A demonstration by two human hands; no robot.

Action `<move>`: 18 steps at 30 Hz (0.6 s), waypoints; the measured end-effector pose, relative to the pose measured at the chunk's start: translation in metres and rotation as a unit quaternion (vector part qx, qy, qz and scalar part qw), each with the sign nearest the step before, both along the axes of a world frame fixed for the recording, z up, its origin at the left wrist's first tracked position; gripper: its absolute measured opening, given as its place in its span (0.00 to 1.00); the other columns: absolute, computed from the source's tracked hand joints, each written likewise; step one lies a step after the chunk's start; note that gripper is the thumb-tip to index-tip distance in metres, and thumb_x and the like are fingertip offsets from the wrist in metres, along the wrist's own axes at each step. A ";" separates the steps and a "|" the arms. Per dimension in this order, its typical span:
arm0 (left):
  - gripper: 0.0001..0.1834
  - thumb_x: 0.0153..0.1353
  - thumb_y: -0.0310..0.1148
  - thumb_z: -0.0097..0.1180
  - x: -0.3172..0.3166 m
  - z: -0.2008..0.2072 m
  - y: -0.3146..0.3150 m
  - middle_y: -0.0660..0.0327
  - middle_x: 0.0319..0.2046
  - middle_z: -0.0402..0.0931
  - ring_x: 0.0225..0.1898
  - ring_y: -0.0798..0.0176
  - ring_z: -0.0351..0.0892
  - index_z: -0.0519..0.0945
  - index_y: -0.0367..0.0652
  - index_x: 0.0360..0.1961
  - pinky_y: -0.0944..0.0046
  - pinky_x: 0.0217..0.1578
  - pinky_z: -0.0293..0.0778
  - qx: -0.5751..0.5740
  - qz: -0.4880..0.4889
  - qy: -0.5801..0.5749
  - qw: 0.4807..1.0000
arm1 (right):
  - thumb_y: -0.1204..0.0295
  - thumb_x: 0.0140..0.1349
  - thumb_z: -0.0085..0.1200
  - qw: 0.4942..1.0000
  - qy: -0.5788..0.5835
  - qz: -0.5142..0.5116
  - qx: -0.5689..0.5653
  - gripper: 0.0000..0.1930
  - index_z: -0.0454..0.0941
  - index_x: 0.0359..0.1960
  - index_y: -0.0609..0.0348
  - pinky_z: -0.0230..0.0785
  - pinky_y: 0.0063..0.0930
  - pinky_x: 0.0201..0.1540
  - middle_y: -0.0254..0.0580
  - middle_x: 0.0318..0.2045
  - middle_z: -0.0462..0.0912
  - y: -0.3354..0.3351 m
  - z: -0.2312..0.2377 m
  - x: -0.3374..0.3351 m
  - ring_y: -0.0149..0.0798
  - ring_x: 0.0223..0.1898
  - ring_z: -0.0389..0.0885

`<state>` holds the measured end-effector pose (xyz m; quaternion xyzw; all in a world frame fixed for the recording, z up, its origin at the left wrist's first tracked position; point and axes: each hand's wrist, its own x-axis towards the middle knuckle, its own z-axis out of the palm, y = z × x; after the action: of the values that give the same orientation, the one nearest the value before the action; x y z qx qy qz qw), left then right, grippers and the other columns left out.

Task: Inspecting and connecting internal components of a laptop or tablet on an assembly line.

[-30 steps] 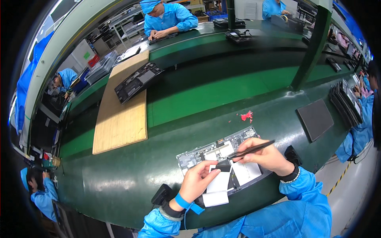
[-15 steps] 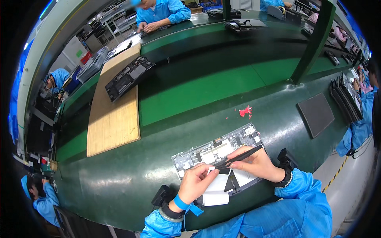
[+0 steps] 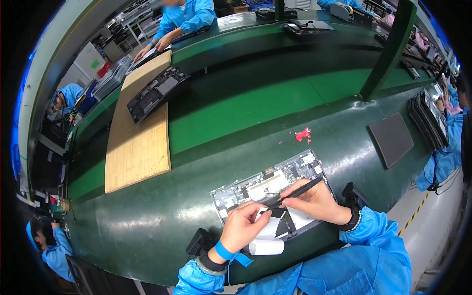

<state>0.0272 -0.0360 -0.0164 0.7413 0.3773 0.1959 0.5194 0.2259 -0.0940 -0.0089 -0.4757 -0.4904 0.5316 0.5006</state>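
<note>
An opened laptop base point(image 3: 231, 195) lies in front of me with its circuit board showing. My right hand point(image 3: 314, 201) is closed around black tweezers point(image 3: 306, 189), whose tips point left toward my left fingers. Over the laptop's near part, my left hand point(image 3: 242, 225) pinches the upper edge of a white sheet point(image 3: 268, 229). Its lower end curls into a white roll point(image 3: 267, 247) by the near edge. A dark piece point(image 3: 283, 227) shows beside the sheet. My fingers partly hide where the tweezer tips meet the sheet.
Red scraps point(image 3: 303, 134) lie beyond the laptop. A dark flat panel point(image 3: 391, 140) and a stack of dark panels point(image 3: 427, 120) are at right. On the left, a wooden board point(image 3: 140, 164) carries another laptop base point(image 3: 156, 93). A green post point(image 3: 388, 54) rises at right; a co-worker point(image 3: 184, 17) sits across.
My hands keep nearly the same pose, with the tweezers at the sheet. Across the table, the co-worker's hands have moved left and lower. The whole view has shifted slightly.
</note>
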 end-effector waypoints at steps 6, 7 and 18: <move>0.06 0.52 0.27 0.58 0.000 0.004 -0.002 0.66 0.24 0.73 0.23 0.77 0.69 0.77 0.36 0.30 0.75 0.22 0.65 0.006 -0.006 0.034 0.999 | 0.82 0.54 0.54 0.990 0.085 -0.107 0.041 0.06 0.73 0.34 0.69 0.74 0.24 0.37 0.44 0.32 0.77 -0.004 0.013 0.005 0.36 0.34 0.81; 0.07 0.52 0.27 0.58 -0.003 0.002 -0.002 0.64 0.26 0.74 0.24 0.75 0.71 0.77 0.36 0.31 0.74 0.25 0.67 -0.102 -0.004 0.000 0.995 | 0.82 0.54 0.54 0.989 0.084 -0.117 0.011 0.07 0.72 0.34 0.68 0.74 0.23 0.36 0.44 0.31 0.78 -0.004 0.012 0.006 0.35 0.34 0.80; 0.05 0.50 0.30 0.56 0.002 0.002 0.014 0.59 0.47 0.73 0.51 0.52 0.65 0.77 0.42 0.28 0.56 0.50 0.62 0.223 -0.176 -0.002 0.959 | 0.79 0.53 0.57 0.981 0.012 -0.192 -0.002 0.08 0.69 0.30 0.66 0.72 0.18 0.31 0.42 0.27 0.79 -0.005 -0.018 0.003 0.29 0.31 0.80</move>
<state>0.0291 -0.0218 -0.0142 0.8925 0.1866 0.1822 0.3680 0.2289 -0.0988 -0.0267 -0.5556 -0.3829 0.4326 0.5980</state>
